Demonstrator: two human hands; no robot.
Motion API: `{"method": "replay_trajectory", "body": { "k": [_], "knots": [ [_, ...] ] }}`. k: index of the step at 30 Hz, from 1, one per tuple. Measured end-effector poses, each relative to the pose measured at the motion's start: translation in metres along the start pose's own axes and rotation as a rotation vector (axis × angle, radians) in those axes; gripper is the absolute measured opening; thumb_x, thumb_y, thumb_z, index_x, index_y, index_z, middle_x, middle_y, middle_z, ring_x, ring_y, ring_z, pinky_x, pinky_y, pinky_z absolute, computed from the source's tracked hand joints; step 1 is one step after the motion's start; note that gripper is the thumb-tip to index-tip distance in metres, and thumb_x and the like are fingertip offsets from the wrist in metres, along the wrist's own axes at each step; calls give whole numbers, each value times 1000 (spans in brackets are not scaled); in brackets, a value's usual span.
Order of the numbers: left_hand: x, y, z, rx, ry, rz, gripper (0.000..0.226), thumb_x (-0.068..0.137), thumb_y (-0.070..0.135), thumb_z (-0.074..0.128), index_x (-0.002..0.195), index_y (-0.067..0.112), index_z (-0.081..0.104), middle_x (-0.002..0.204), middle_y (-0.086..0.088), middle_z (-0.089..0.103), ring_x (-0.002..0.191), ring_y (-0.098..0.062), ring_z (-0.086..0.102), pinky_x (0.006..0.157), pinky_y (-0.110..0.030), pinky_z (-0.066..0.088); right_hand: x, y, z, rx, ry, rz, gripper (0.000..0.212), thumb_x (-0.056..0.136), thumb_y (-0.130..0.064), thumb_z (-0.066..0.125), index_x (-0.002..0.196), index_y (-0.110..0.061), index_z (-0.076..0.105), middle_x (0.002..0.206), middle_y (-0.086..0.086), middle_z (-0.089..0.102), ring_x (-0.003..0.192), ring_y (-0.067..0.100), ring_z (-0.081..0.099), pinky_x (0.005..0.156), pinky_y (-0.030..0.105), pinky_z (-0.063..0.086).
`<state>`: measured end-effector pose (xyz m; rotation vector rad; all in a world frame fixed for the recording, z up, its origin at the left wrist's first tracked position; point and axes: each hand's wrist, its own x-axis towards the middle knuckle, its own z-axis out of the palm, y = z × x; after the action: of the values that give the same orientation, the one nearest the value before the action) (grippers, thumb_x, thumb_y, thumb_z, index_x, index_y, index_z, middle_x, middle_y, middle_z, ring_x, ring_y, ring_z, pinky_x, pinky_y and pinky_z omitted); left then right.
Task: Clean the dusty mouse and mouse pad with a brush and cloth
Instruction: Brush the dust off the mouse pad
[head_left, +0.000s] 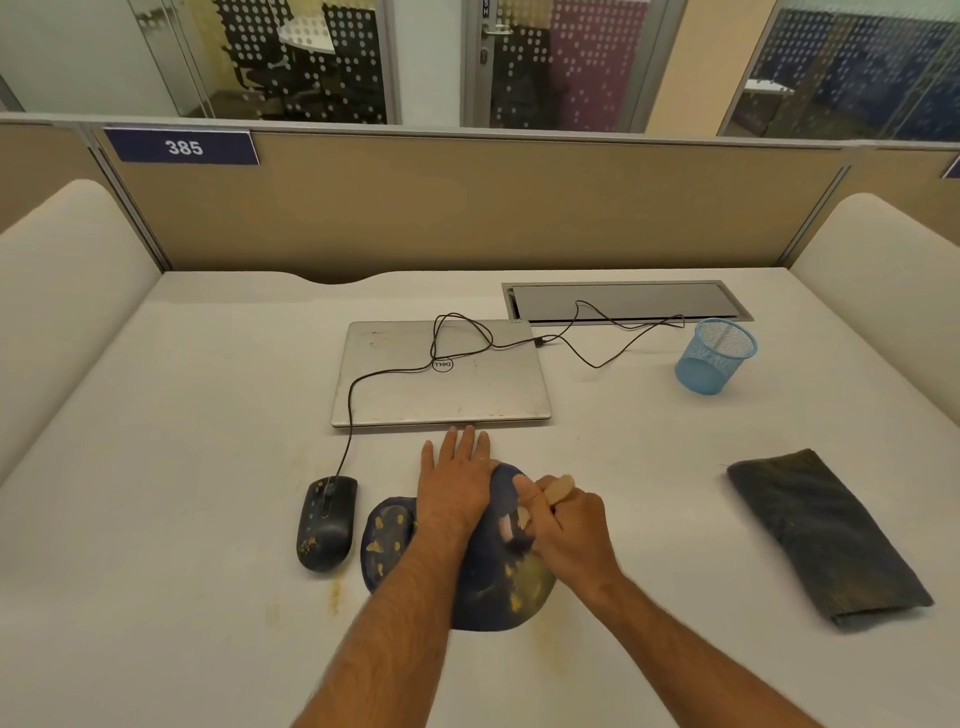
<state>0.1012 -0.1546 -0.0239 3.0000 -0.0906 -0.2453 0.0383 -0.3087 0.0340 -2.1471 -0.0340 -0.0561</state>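
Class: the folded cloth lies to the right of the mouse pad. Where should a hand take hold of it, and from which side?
Pinch the dark cloth at its near folded end, coming from above with the right hand. It lies flat and free on the desk, nearest that side.

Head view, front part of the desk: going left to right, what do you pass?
mouse → mouse pad → left hand → right hand holding the brush → folded cloth

Item count on the surface: one mouse, one mouse pad, one brush, one cloth, one closed laptop, one mesh cup, one cable hatch. Hands: two, left hand and right hand.
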Motion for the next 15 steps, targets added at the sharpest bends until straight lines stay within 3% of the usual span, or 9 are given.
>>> {"method": "replay_trajectory", "body": {
  "k": [5,11,15],
  "knots": [
    [1,0,2,0,-1,-7,57,108,41,24,158,21,5,167,-4,1,153,-27,-3,122,-52,1,-9,9,6,-133,-139,42,46,94,-51,46,67,-16,61,56,-4,58,53,11,58,51,14,42],
    [2,-1,3,0,7,-6,57,108,40,25,158,22,6,167,-4,2,153,-27,-2,122,-52,2,-11,2,3,-37,-19,-30,42,92,-49,50,66,-17,61,55,-4,59,50,11,56,47,14,42],
    [2,0,3,-10,11,-8,57,108,41,23,158,21,6,167,-4,2,153,-27,-2,121,-52,1,-18,4,3,-122,-180,38,49,92,-55,45,63,-17,59,56,-2,59,51,10,56,52,15,44]
  ]
}}
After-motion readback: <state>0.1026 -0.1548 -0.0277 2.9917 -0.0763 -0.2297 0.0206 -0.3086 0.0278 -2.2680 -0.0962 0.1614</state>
